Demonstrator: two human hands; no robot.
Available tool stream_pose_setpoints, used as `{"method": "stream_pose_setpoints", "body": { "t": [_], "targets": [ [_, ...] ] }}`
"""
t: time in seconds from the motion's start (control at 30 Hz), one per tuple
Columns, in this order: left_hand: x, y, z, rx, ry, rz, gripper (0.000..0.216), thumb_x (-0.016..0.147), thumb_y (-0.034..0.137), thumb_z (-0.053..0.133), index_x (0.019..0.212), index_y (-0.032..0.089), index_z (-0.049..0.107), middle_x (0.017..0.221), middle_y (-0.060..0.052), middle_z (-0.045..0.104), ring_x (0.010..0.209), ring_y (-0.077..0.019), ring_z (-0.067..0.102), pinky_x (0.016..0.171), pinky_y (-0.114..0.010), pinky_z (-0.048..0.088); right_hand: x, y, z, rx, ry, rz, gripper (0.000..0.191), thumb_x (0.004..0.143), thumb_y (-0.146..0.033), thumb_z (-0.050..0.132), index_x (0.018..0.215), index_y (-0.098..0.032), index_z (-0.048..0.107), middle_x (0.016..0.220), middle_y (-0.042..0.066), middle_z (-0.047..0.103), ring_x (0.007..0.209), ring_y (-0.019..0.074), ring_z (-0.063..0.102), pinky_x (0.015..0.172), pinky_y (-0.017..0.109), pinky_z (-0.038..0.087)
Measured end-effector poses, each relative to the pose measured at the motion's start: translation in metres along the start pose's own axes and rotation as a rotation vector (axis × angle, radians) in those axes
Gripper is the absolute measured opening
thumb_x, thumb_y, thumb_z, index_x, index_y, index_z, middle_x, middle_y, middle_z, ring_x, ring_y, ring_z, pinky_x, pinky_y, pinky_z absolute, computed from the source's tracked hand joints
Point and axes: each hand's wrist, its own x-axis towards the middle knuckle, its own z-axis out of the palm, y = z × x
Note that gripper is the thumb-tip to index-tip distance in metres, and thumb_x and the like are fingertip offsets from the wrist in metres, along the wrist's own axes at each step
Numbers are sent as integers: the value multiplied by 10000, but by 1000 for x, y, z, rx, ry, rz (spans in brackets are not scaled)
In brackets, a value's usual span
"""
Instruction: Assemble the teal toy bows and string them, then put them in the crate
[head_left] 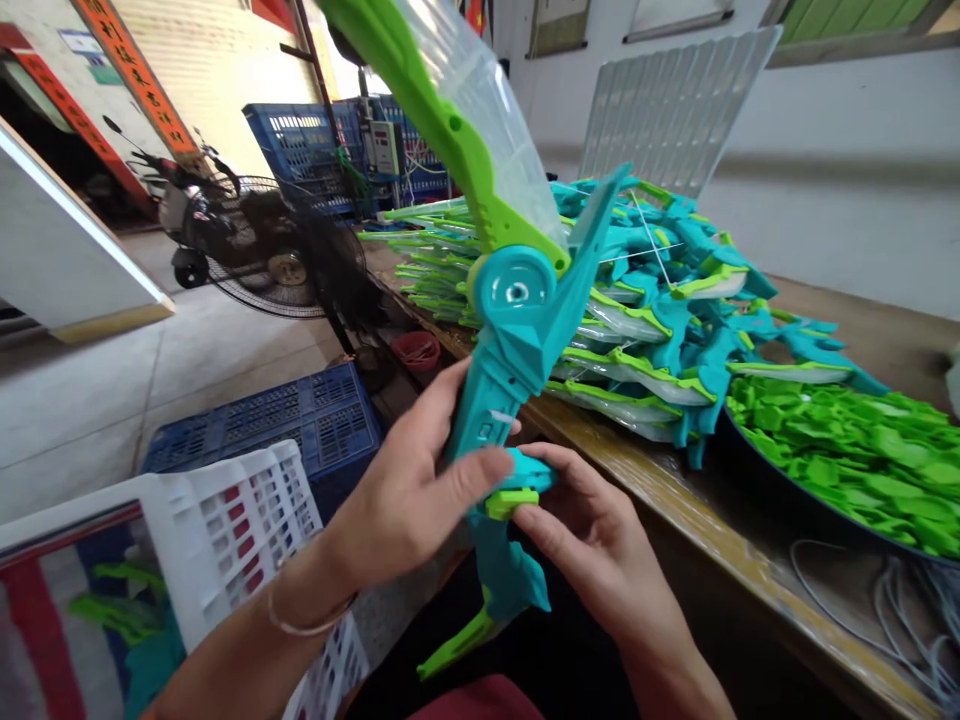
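A teal and lime-green plastic toy bow (517, 345) stands upright in front of me, its green limb with a clear panel reaching past the top of the view. My left hand (409, 480) is wrapped round its teal grip, the thumb lying across the front. Between the thumb and fingers of my right hand (592, 530) is a small green plastic piece (511, 502), pressed against the teal part just below my left thumb. Lower down, the bow's teal end and another green limb (461, 645) hang over my lap. My right fingertips are partly hidden behind the bow.
Toy bows (645, 370) lie stacked on the wooden bench (675, 490), beside a dark basin (757, 465) heaped with green pieces. Loose cord (892, 620) lies nearer. On the left are a white crate (277, 500), a blue crate (300, 420) and a floor fan (285, 265).
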Motion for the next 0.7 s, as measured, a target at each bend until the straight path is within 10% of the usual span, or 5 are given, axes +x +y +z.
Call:
{"method": "stream_pose_setpoints", "body": {
  "t": [0.2,0.7],
  "targets": [
    [-27,-33,-4,279,0,-82,855,904,287,749,1606,390,271,1524,-84,555,1370,-328,557,1173,-496,434,2,11,-3,-7,13,16,360,887,-376,764,1186,-230,627,1026,33,713,887,171,669,769,270,565],
    [-13,-81,-10,389,51,-115,601,886,347,734,1416,222,479,1300,-123,697,1154,-320,688,1056,-476,525,6,51,12,-173,237,-16,228,859,-316,757,1022,-205,643,876,-2,645,780,149,600,711,253,511]
  ]
}}
